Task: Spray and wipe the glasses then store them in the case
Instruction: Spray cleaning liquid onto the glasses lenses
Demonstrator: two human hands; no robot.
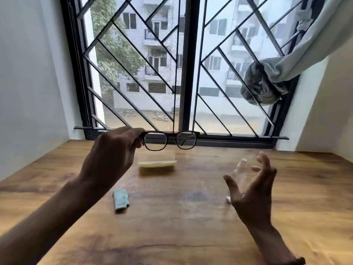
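Observation:
My left hand (114,150) holds dark-framed glasses (171,140) by their left corner, lifted above the wooden table (181,217) with the lenses facing me. A pale yellow glasses case (156,163) lies on the table just below and behind them. A folded light-blue cloth (120,200) lies nearer to me, left of centre. A small clear spray bottle (239,173) stands at the right. My right hand (252,190) hovers beside the bottle with fingers spread, thumb toward it, and partly hides its base.
A barred window (181,73) with a dark frame runs along the table's far edge. White walls close in on both sides. A grey curtain (267,81) hangs knotted at the upper right.

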